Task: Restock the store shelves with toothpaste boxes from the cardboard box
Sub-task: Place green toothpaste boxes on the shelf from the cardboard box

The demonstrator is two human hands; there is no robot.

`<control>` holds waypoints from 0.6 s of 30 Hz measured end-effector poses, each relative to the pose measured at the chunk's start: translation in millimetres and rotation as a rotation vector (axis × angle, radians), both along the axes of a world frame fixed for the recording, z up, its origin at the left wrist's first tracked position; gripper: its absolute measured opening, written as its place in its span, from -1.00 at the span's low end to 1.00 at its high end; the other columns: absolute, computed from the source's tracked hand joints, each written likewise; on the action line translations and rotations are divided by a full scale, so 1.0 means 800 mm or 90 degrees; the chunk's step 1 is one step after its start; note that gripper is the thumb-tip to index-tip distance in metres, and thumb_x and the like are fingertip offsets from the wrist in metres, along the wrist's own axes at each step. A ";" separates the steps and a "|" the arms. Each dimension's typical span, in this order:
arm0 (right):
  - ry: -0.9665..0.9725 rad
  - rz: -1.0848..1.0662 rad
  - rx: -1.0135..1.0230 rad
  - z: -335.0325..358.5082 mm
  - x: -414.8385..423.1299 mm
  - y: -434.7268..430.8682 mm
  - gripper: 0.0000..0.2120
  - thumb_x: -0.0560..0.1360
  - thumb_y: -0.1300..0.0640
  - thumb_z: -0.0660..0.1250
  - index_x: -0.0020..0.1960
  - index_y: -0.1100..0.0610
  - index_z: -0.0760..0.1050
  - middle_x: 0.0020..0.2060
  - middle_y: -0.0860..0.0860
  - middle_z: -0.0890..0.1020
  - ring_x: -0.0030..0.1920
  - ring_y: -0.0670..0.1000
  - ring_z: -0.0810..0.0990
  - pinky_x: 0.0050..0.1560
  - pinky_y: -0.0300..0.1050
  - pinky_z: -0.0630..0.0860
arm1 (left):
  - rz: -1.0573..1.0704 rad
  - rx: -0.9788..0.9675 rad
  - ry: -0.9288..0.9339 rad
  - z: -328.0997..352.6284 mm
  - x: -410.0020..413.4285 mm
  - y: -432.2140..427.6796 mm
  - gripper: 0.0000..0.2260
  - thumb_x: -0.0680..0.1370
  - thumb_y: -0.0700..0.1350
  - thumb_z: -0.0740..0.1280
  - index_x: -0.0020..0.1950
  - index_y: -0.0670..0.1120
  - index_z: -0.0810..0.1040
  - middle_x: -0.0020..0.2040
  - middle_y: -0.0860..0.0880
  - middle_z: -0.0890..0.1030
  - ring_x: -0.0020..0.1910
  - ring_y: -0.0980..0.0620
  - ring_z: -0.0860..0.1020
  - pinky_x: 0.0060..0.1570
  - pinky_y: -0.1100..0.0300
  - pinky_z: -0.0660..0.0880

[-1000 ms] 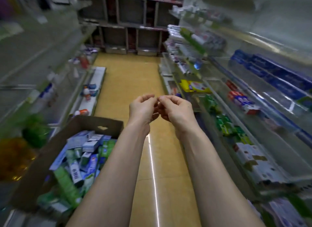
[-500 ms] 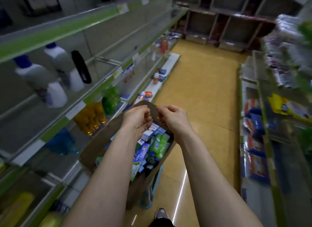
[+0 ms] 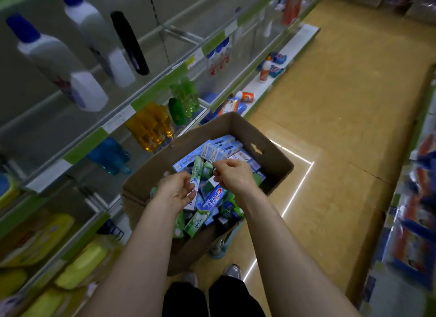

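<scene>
An open cardboard box [image 3: 271, 156] stands in front of me, heaped with several toothpaste boxes [image 3: 212, 198] in blue, green and white. My left hand [image 3: 175, 191] is inside it and grips a long green and white toothpaste box [image 3: 197, 172] that points up out of the heap. My right hand [image 3: 236, 177] hovers just to the right, fingers curled with the tips close to a small green box. Whether it pinches anything is unclear.
Green-edged shelves [image 3: 165, 80] run along the left, carrying white bottles with blue caps [image 3: 59, 64], yellow bottles [image 3: 151, 125] and green bottles [image 3: 184, 99]. A blurred shelf of goods [image 3: 415, 222] lines the right. Yellow floor [image 3: 330, 128] lies between them. My shoes [image 3: 232, 272] stand below the cardboard box.
My view swung from the aisle down onto the cardboard box. Both hands dropped from in front of me into the box, and my left hand took hold of a green and white toothpaste box.
</scene>
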State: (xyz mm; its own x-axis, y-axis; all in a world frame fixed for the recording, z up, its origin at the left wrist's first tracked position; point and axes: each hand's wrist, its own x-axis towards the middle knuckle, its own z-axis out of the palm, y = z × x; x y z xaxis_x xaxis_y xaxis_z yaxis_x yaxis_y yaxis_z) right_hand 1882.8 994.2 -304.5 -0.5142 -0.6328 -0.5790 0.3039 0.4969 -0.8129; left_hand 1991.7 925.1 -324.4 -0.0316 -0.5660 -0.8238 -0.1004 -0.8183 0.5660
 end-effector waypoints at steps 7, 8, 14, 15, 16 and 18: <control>-0.035 0.048 0.077 -0.060 0.015 -0.021 -0.73 0.58 0.20 0.25 -0.29 0.21 0.43 -0.43 0.06 0.47 -0.43 0.00 0.33 -0.39 -0.16 0.31 | 0.063 0.068 -0.043 -0.063 0.034 -0.018 -0.84 0.58 -0.22 0.26 -0.20 -0.13 0.41 -0.23 -0.05 0.43 -0.21 0.05 0.47 -0.15 0.13 0.45; -0.037 0.057 0.089 -0.070 0.019 -0.024 -0.73 0.58 0.20 0.25 -0.29 0.20 0.42 -0.42 0.06 0.47 -0.43 0.01 0.33 -0.40 -0.16 0.31 | 0.070 0.073 -0.048 -0.072 0.038 -0.022 -0.85 0.58 -0.22 0.27 -0.20 -0.14 0.42 -0.22 -0.05 0.44 -0.21 0.05 0.47 -0.08 0.12 0.44; -0.049 0.048 0.161 -0.125 0.050 -0.044 -0.72 0.57 0.18 0.27 -0.31 0.14 0.44 -0.41 0.05 0.50 -0.38 0.00 0.44 -0.35 -0.18 0.38 | 0.062 0.107 -0.049 -0.108 0.051 -0.046 -0.86 0.58 -0.21 0.26 -0.19 -0.11 0.43 -0.23 -0.04 0.44 -0.26 0.07 0.44 -0.20 0.13 0.45; -0.051 0.047 0.176 -0.134 0.057 -0.047 -0.74 0.57 0.18 0.27 -0.30 0.13 0.45 -0.40 0.04 0.51 -0.36 0.00 0.46 -0.33 -0.17 0.39 | 0.063 0.110 -0.049 -0.114 0.055 -0.049 -0.86 0.58 -0.22 0.26 -0.19 -0.11 0.44 -0.24 -0.04 0.44 -0.27 0.07 0.44 -0.26 0.16 0.44; -0.048 0.042 0.190 -0.143 0.063 -0.051 -0.76 0.57 0.16 0.27 -0.28 0.12 0.47 -0.38 0.04 0.52 -0.33 0.02 0.48 -0.29 -0.15 0.42 | 0.061 0.111 -0.052 -0.120 0.059 -0.053 -0.87 0.58 -0.22 0.26 -0.18 -0.10 0.45 -0.24 -0.04 0.44 -0.27 0.07 0.44 -0.28 0.17 0.43; -0.030 0.014 0.214 -0.163 0.076 -0.059 -0.86 0.57 0.14 0.27 -0.13 0.14 0.54 -0.29 0.05 0.56 -0.23 0.05 0.52 -0.17 -0.05 0.48 | 0.034 0.114 -0.053 -0.131 0.063 -0.061 -0.89 0.58 -0.22 0.25 -0.14 -0.10 0.47 -0.25 -0.04 0.44 -0.26 0.07 0.44 -0.28 0.18 0.42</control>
State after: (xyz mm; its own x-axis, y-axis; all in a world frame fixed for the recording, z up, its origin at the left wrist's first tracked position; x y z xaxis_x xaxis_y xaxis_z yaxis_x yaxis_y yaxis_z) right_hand 1943.2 947.1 -435.1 -0.4699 -0.4128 -0.7803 0.3233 0.7420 -0.5872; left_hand 2042.1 876.3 -428.9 0.0675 -0.4087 -0.9102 -0.0939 -0.9108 0.4020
